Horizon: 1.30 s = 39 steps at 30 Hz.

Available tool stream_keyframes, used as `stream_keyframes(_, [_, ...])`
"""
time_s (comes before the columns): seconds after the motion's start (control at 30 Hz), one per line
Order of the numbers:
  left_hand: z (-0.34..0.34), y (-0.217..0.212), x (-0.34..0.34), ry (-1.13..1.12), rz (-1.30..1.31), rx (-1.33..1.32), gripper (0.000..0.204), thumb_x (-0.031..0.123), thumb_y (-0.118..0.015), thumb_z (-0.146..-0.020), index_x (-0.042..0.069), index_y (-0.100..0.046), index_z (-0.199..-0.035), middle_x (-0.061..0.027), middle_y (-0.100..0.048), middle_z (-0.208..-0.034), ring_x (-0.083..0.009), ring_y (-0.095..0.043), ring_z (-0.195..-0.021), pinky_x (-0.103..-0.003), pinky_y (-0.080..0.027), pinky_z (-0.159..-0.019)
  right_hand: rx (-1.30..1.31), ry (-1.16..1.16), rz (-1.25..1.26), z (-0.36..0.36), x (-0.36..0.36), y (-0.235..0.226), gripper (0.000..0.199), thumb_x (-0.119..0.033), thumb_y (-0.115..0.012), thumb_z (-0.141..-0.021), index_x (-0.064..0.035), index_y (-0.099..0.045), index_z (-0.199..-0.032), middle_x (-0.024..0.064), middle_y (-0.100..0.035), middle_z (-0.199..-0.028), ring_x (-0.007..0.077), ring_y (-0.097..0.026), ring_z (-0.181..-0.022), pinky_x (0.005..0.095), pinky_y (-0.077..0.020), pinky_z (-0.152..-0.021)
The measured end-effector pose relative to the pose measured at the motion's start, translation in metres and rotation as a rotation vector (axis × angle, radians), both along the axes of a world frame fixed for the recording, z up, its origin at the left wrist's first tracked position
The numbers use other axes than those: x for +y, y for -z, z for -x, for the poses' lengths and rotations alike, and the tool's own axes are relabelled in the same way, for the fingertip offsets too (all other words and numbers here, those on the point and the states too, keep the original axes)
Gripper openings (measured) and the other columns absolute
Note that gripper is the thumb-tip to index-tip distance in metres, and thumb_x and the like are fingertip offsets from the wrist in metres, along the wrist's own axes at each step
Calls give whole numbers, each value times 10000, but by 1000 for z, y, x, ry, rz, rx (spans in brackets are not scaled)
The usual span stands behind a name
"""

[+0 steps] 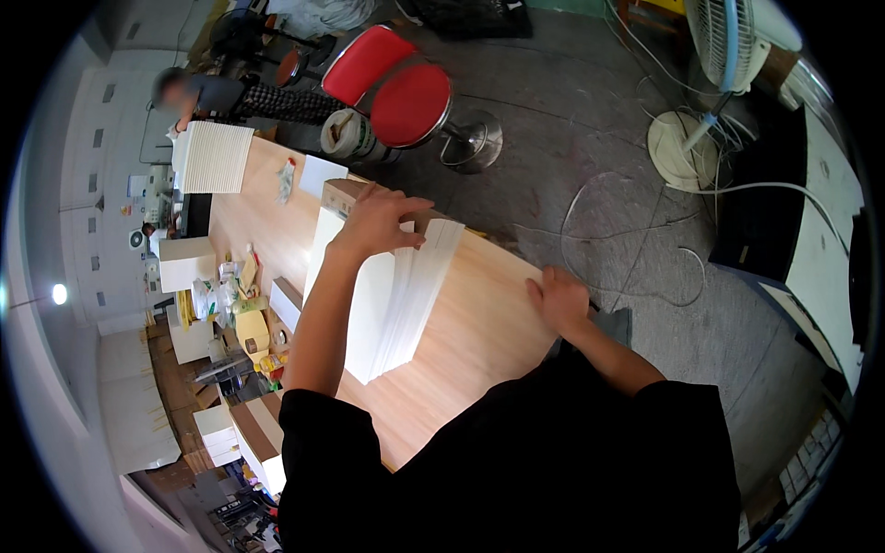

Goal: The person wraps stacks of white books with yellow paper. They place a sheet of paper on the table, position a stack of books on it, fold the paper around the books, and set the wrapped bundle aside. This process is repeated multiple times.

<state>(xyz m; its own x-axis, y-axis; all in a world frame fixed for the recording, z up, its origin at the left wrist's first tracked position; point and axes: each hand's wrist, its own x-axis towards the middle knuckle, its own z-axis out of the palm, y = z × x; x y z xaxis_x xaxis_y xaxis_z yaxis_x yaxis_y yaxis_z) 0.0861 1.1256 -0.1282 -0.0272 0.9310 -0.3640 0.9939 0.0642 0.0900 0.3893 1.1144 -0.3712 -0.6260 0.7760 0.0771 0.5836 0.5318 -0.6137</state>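
A tall stack of white sheets or boards (392,300) stands on the light wooden table (489,304) in front of me. My left hand (378,221) reaches over the far end of this stack, its fingers bent and apart, with no object visible between them. Just beyond its wrist a brown cardboard piece (338,195) shows at the stack's far end. My right hand (560,300) rests at the table's right edge, thumb and fingers apart, away from the stack. Its underside is hidden.
A red chair (412,106), a white bucket (348,135) and a standing fan (687,147) with loose cables occupy the floor. At the table's far end a person (212,97) stands by another sheet stack (218,158). Bottles and a yellow container (251,332) sit left.
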Motion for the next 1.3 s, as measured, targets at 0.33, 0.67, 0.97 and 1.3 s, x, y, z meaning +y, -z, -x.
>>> stream_keyframes(0.33, [-5, 15, 10, -4, 209, 132, 475, 263, -785, -660, 225, -736, -1131, -48, -677, -1059, -304, -554, -1160, -469, -362, -1074, 28, -6, -5, -2, 0, 0, 351, -387, -618, -890, -38, -580, -893, 127, -606, -799, 297, -642, -695, 395, -529, -601])
stream_keyframes(0.67, [2, 25, 10, -6, 198, 136, 524, 305, -828, -608, 268, -743, -1124, -96, -659, -995, -318, -585, -1075, -492, -380, -1055, 17, -12, 0, -3, 2, -4, 357, -391, -612, -896, -35, -588, -903, 123, -614, -815, 284, -645, -714, 381, -533, -617])
stream_keyframes(0.97, [-13, 18, 15, 15, 330, 290, 587, 327, -821, -605, 300, -712, -1182, -144, -619, -1077, -340, -525, -1183, -499, -340, -1071, 18, -30, 3, -5, 3, -1, 361, -400, -620, -889, -40, -588, -895, 115, -613, -806, 283, -642, -704, 389, -534, -606])
stream_keyframes(1.3, [-93, 28, -94, 239, 75, 163, 452, 214, -782, -705, 195, -709, -1151, -76, -620, -966, -263, -529, -1136, -533, -297, -1106, -24, -47, 202, 4, 7, -6, 395, -381, -626, -867, -10, -596, -996, 166, -623, -996, 351, -639, -866, 442, -532, -707])
